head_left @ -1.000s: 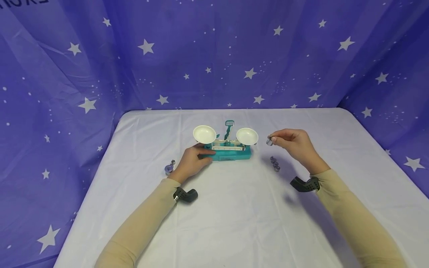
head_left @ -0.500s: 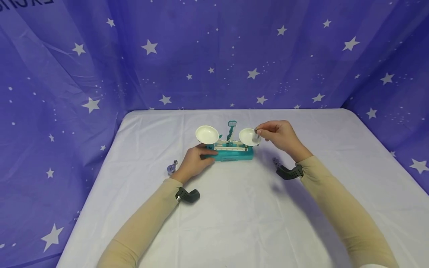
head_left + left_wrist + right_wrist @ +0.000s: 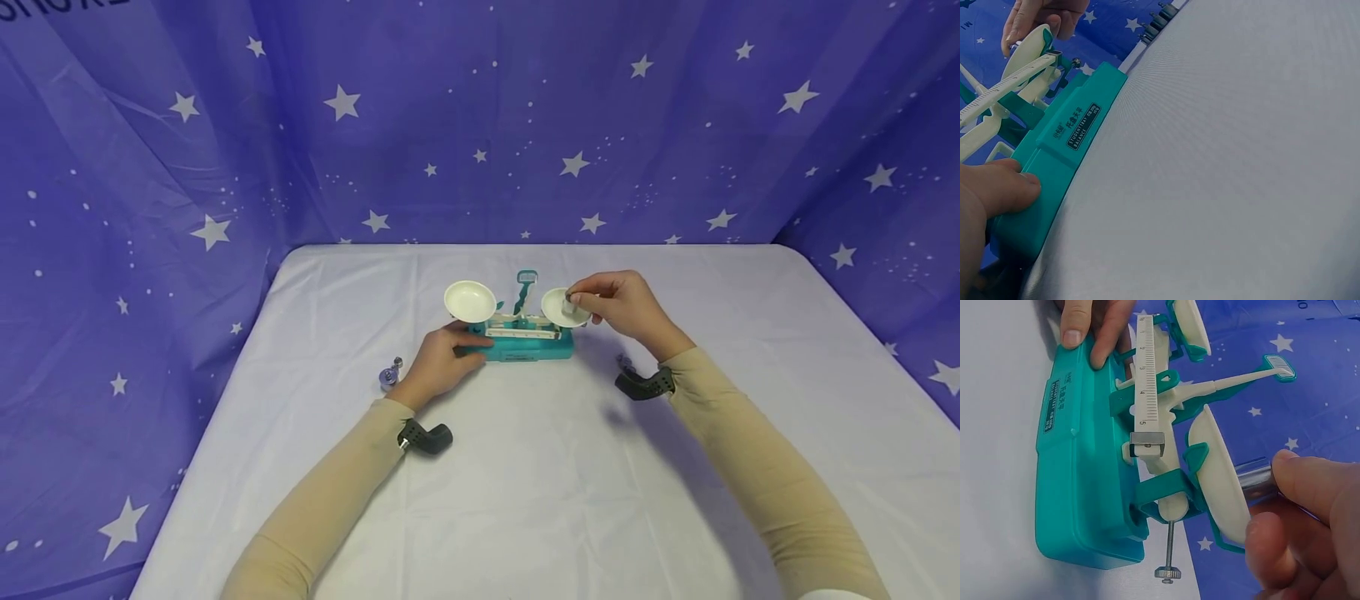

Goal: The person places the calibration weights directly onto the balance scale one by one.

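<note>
A teal balance scale [image 3: 528,350] with two white pans stands on the table. My left hand [image 3: 438,364] holds the left end of its base, thumb on the front face and fingers over the top and back, as the right wrist view shows. My right hand [image 3: 628,310] pinches a shiny metal weight [image 3: 1257,480] between thumb and fingers, inside the right pan [image 3: 1219,475]. Whether the weight touches the pan's bottom I cannot tell. The left pan [image 3: 470,302] holds nothing. On the beam, a metal slider [image 3: 1147,444] sits near the 5 mark.
Left of my left hand, a larger weight [image 3: 388,378] and smaller ones stand on the white-covered table [image 3: 525,483]. Several weights [image 3: 1159,22] stand in a row to the right, partly hidden in the head view by the right wrist camera [image 3: 643,385]. A purple starred curtain [image 3: 480,108] hangs behind.
My right hand has moved left with the weight, from beside the scale into the right pan. My left hand has stayed on the base. The head view has shifted slightly.
</note>
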`<state>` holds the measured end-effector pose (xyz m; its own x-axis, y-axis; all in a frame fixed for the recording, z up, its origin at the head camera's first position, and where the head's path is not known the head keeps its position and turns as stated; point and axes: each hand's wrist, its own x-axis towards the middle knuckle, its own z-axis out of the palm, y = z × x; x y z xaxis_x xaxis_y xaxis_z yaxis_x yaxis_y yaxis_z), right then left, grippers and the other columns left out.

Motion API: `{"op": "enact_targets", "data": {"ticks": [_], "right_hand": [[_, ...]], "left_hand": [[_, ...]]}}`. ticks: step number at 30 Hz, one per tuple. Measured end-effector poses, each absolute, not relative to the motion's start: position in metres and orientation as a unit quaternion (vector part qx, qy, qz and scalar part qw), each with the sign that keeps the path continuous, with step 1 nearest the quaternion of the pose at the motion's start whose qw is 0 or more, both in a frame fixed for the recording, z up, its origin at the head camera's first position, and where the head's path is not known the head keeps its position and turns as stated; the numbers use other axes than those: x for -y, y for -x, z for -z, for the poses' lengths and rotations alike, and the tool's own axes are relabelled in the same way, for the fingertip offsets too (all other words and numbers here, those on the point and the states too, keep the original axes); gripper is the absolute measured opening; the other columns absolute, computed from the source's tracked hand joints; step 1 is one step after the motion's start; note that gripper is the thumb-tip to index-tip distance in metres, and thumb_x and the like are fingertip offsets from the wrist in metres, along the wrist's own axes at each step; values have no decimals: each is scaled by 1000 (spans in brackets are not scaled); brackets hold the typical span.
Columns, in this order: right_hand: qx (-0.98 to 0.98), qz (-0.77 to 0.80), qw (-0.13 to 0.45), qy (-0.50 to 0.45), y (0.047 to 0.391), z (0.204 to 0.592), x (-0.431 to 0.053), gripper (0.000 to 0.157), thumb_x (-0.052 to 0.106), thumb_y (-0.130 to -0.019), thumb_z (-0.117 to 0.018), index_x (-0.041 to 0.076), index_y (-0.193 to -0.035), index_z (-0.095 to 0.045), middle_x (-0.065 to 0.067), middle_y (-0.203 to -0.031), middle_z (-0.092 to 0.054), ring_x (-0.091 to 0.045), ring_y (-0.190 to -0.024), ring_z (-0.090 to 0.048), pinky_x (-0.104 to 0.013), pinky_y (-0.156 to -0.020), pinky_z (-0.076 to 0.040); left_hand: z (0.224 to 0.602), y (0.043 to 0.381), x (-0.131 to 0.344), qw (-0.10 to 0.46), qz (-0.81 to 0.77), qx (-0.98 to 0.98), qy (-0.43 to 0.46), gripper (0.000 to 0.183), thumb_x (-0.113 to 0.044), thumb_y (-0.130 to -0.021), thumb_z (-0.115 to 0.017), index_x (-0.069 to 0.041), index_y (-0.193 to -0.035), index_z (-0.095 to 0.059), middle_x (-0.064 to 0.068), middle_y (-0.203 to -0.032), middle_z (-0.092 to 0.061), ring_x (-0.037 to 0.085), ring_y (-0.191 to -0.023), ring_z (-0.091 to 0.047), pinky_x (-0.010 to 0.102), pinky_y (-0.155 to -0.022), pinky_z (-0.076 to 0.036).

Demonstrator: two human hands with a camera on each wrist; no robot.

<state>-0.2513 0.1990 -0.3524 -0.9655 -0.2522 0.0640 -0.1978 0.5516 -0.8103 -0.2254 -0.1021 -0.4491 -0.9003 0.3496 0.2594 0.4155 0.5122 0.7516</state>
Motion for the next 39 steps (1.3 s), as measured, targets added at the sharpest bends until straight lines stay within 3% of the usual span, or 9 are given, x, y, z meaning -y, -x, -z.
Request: {"op": "enact_targets", "data": {"ticks": [11, 28, 39], "right_hand": [[-890, 438, 52, 117, 254, 349, -204, 26, 18, -96, -71, 0, -114, -76, -17, -97, -79, -9, -65, -68, -25, -55, -49], [-893, 427, 95, 102, 255, 344, -203, 26, 20, -96, -71, 1, -114, -75, -16, -102, -79, -13, -65, -71, -25, -53, -47], [-882, 444, 77, 135, 258, 351, -202, 20, 9, -95, -69, -5, -109, -75, -27, -108, -74, -11, -60, -65, -29, -61, -60]], "left_hand": [[448, 226, 101, 34, 447, 867, 218, 24, -9, -84, -75, -6, -107, -80, 19, -142, -62, 34, -137, -56, 46, -118, -43], [449, 225, 101, 36, 443, 870, 216, 24, -9, -84, -74, -7, -107, -81, 19, -143, -62, 35, -138, -55, 46, -119, -42], [449, 225, 101, 30, 450, 866, 216, 24, -10, -84, -75, -7, -107, -81, 19, -143, -62, 35, -139, -54, 47, -120, -41]]}}
